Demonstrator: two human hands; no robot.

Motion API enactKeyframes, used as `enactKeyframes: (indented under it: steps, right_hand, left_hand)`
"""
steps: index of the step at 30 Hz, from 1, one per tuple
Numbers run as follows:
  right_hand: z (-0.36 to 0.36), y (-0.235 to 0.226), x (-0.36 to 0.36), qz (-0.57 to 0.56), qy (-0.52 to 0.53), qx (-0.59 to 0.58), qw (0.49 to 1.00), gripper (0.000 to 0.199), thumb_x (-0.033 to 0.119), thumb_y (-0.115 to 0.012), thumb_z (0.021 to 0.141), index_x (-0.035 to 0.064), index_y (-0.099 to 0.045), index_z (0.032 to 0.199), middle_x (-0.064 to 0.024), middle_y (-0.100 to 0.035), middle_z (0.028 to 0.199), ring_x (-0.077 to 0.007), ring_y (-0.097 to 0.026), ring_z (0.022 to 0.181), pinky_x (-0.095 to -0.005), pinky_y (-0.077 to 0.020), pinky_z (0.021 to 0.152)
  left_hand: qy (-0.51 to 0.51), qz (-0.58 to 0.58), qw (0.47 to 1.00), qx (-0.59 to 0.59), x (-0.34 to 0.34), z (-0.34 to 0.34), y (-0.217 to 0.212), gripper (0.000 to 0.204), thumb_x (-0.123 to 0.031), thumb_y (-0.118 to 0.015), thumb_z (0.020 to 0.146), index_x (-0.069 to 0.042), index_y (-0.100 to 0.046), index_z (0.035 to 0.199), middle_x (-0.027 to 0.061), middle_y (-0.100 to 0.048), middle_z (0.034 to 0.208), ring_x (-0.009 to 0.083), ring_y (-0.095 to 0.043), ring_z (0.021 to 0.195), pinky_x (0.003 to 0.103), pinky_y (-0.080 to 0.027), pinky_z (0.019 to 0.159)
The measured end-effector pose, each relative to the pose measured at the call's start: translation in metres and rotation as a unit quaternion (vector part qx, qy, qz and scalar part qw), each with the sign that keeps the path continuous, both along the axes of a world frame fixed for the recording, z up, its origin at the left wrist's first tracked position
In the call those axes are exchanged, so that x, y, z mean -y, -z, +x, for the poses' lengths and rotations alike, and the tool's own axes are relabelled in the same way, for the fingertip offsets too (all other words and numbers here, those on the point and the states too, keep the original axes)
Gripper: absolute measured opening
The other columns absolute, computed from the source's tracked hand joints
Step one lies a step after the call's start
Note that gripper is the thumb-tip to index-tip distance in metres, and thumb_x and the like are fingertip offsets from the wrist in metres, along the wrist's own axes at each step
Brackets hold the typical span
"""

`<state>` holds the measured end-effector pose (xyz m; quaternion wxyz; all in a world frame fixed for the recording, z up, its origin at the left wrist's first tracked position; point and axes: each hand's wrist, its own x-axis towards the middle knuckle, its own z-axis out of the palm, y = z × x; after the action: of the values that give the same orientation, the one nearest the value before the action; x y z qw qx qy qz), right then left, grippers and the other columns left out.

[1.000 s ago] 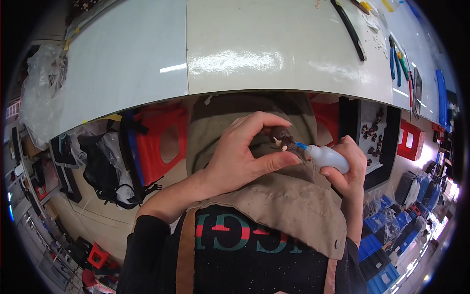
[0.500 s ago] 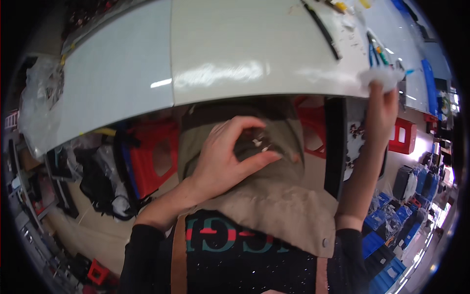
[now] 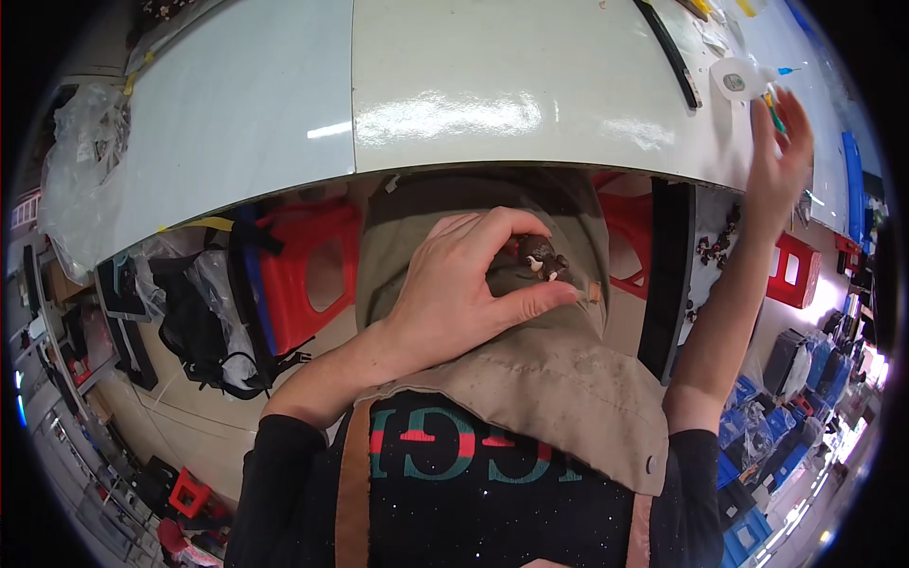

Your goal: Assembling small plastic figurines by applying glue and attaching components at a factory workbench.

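Observation:
A small dark-brown figurine (image 3: 540, 256) with lighter patches is held over my lap between the fingertips and thumb of my left hand (image 3: 454, 275). That hand partly covers it, so its full shape is hidden. At the right end of the table, my right hand (image 3: 782, 156) has its fingers apart and nothing in them. Just beyond its fingertips, a white squeeze bottle (image 3: 737, 79) with a blue needle tip lies on its side. A green-handled tool (image 3: 776, 114) shows partly behind the fingers.
A long black tool (image 3: 670, 55) lies on the white table (image 3: 473, 57) left of the bottle. Beneath the tabletop, an open drawer (image 3: 703, 256) holds several small brown pieces. Red stools (image 3: 303, 275) stand under the table, and clear plastic sheeting (image 3: 85, 180) hangs at the left.
My right hand has let go of the white bottle, which now rests on the table. My left hand keeps the figurine, which shows more plainly. The view has shifted slightly.

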<state>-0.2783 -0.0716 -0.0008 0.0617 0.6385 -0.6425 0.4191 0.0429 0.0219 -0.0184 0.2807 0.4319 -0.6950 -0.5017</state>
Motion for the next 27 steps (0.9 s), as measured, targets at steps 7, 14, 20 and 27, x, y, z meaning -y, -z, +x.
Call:
enactKeyframes:
  steps: [7, 14, 20, 27]
  right_hand:
    - [0.07, -0.001, -0.096, 0.148, -0.261, 0.145, 0.943, 0.072, 0.032, -0.081, 0.064, 0.0022, -0.049, 0.122, -0.0101, -0.055, 0.119, -0.0224, -0.052, 0.109, -0.034, -0.0405, 0.092]
    - [0.117, 0.021, -0.09, 0.124, -0.354, 0.081, 0.923, 0.056, 0.013, -0.077, 0.06, 0.0061, -0.057, 0.112, -0.0093, -0.058, 0.113, -0.028, -0.055, 0.1, -0.0369, -0.0435, 0.083]
    - [0.123, 0.025, -0.092, 0.085, -0.348, 0.091, 0.929, 0.049, 0.012, -0.074, 0.06, 0.0075, -0.061, 0.107, -0.0066, -0.06, 0.104, -0.0242, -0.058, 0.091, -0.0353, -0.0441, 0.079]
    - [0.123, 0.028, -0.093, 0.049, -0.337, 0.053, 0.939, 0.043, 0.021, -0.075, 0.063, 0.0076, -0.062, 0.101, -0.0034, -0.06, 0.1, -0.0202, -0.058, 0.087, -0.0339, -0.0438, 0.077]
  left_hand:
    - [0.036, 0.361, 0.897, -0.252, 0.007, -0.01, -0.001, 0.046, -0.021, -0.067, 0.083, -0.005, -0.046, 0.121, 0.0061, -0.056, 0.11, 0.0121, -0.053, 0.101, 0.026, -0.042, 0.088]
    - [0.047, 0.323, 0.909, -0.261, 0.003, -0.014, -0.008, 0.043, -0.016, -0.059, 0.09, -0.001, -0.043, 0.126, 0.0062, -0.053, 0.114, 0.0134, -0.051, 0.104, 0.027, -0.039, 0.093]
    - [0.049, 0.319, 0.905, -0.277, -0.003, -0.011, -0.002, 0.052, -0.033, -0.049, 0.095, 0.002, -0.038, 0.132, 0.0061, -0.05, 0.119, 0.0139, -0.047, 0.111, 0.027, -0.036, 0.095]
    - [0.013, 0.363, 0.902, -0.235, -0.004, -0.018, -0.008, 0.065, -0.052, -0.044, 0.091, 0.002, -0.044, 0.127, 0.0102, -0.051, 0.123, 0.02, -0.047, 0.115, 0.036, -0.033, 0.101]
